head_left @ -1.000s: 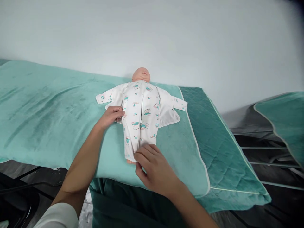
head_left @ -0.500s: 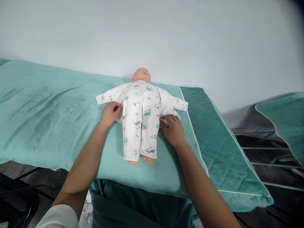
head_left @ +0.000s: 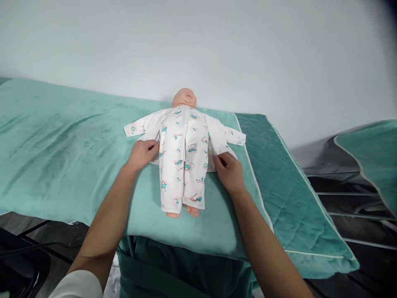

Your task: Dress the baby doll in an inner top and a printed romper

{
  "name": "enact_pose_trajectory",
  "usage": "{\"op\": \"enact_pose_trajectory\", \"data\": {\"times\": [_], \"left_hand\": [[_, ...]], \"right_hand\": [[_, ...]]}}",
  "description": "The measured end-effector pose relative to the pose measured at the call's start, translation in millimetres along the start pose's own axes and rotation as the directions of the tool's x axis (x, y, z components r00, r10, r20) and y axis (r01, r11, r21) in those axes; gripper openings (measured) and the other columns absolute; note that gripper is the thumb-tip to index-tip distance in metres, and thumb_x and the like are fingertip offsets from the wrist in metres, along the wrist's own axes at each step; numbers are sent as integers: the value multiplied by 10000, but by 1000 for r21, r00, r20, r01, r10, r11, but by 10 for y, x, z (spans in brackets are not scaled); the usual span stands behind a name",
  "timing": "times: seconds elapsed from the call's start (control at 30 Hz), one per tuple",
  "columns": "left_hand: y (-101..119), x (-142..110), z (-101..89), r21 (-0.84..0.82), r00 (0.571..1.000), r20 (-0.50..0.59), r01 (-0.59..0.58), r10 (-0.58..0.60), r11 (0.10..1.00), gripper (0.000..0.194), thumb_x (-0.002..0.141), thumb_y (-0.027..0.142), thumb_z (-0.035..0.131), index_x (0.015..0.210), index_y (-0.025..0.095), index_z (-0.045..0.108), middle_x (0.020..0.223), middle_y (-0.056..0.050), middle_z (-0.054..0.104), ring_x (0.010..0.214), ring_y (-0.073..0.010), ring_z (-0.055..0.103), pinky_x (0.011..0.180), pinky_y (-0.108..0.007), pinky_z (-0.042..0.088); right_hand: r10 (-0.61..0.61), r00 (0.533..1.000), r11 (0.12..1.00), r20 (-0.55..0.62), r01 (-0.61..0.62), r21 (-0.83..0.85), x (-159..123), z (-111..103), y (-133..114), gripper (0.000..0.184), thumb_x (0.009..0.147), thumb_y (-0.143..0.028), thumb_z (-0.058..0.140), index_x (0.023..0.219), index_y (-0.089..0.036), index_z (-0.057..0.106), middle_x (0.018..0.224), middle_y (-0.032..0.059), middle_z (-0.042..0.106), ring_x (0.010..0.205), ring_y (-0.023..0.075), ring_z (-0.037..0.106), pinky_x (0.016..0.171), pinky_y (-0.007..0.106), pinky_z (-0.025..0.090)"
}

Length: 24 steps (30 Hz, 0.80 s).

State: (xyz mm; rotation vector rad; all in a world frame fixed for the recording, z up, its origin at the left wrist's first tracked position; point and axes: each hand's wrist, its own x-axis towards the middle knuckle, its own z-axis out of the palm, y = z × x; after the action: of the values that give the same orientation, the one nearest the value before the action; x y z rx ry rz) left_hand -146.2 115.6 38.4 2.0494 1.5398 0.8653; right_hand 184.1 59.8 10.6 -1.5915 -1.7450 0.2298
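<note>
A baby doll [head_left: 185, 97] lies on its back on a teal velvet pad [head_left: 77, 145], head toward the wall. It wears a white printed romper [head_left: 182, 157], sleeves spread out sideways, bare feet showing at the bottom. My left hand [head_left: 142, 153] pinches the romper's loose flap at the doll's left-side waist. My right hand [head_left: 228, 170] rests with curled fingers on the romper's edge on the other side, gripping the fabric.
A darker quilted teal mat [head_left: 288, 186] lies to the right of the pad. Another teal-covered surface [head_left: 372, 161] stands at far right across a dark gap. A pale wall runs behind. Dark floor and cables show at lower left.
My right hand left the doll's feet and moved up to the romper's right side. The romper legs now lie straight with both feet showing. My left hand stayed at the left flap.
</note>
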Motion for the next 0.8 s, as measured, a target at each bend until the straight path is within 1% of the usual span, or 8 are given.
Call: {"op": "enact_pose_trajectory", "data": {"times": [0.2, 0.37, 0.47, 0.57, 0.63, 0.7, 0.77, 0.8], "left_hand": [[-156, 85, 24, 144, 918, -331, 276, -217, 950, 226, 923, 366, 514, 891, 217, 681, 854, -46, 703, 846, -218, 626, 750, -313, 434], [-233, 124, 48, 332, 866, -418, 428, -276, 840, 351, 871, 402, 629, 1142, 181, 660, 1300, -179, 634, 1250, -386, 538, 1011, -499, 458], [-253, 128, 45, 309, 874, -383, 425, -298, 851, 258, 861, 425, 649, 993, 204, 667, 1297, -177, 620, 1260, -406, 514, 1034, -540, 434], [-283, 132, 36, 216, 889, -365, 369, -276, 904, 142, 848, 352, 651, 847, 219, 601, 1122, -126, 661, 1143, -346, 555, 968, -468, 440], [-292, 134, 29, 22, 884, -372, 315, -285, 949, 145, 843, 318, 645, 819, 224, 537, 903, -53, 631, 925, -254, 570, 850, -375, 441], [-277, 129, 20, -245, 865, -386, 240, -322, 939, 207, 832, 321, 662, 788, 225, 485, 760, 13, 530, 744, -174, 493, 735, -303, 403], [-230, 113, 7, -504, 861, -364, 138, -355, 853, 279, 811, 345, 701, 752, 217, 460, 728, 34, 474, 693, -138, 449, 683, -267, 377], [-197, 102, -1, -621, 870, -336, 85, -362, 779, 301, 799, 357, 723, 744, 213, 463, 739, 34, 480, 700, -131, 462, 679, -257, 382]], "right_hand": [[343, 925, 875, -163, -378, -302, 173, -138, 314, 362, 857, -437, 598, 1074, -155, 667, 1147, 184, 667, 1051, 306, 595, 917, 435, 456], [540, 841, 773, -26, -508, -380, 366, -224, 311, 293, 845, -486, 619, 852, -195, 651, 835, 93, 674, 807, 259, 594, 743, 369, 420], [430, 896, 885, -114, -443, -141, 498, -258, 40, 248, 816, -359, 638, 654, -234, 498, 651, 5, 539, 678, 193, 497, 681, 338, 378], [192, 948, 974, -254, -152, 167, 496, -319, -473, 256, 863, -378, 632, 705, -245, 481, 671, -22, 502, 661, 165, 464, 652, 312, 383], [-104, 991, 953, -79, 122, 279, 413, -359, -823, 216, 886, -355, 644, 750, -240, 522, 751, -7, 565, 708, 160, 516, 676, 303, 414], [-344, 912, 912, 224, 267, 310, 313, -379, -1058, 216, 912, -320, 645, 746, -230, 540, 761, -9, 587, 692, 142, 525, 664, 296, 409], [-393, 853, 905, 345, 291, 310, 241, -375, -1135, 230, 941, -316, 630, 744, -221, 559, 738, -14, 592, 653, 126, 505, 638, 293, 392], [-364, 871, 913, 329, 264, 312, 226, -367, -1123, 240, 952, -330, 623, 747, -218, 570, 726, -14, 594, 641, 123, 498, 628, 292, 388]]}}
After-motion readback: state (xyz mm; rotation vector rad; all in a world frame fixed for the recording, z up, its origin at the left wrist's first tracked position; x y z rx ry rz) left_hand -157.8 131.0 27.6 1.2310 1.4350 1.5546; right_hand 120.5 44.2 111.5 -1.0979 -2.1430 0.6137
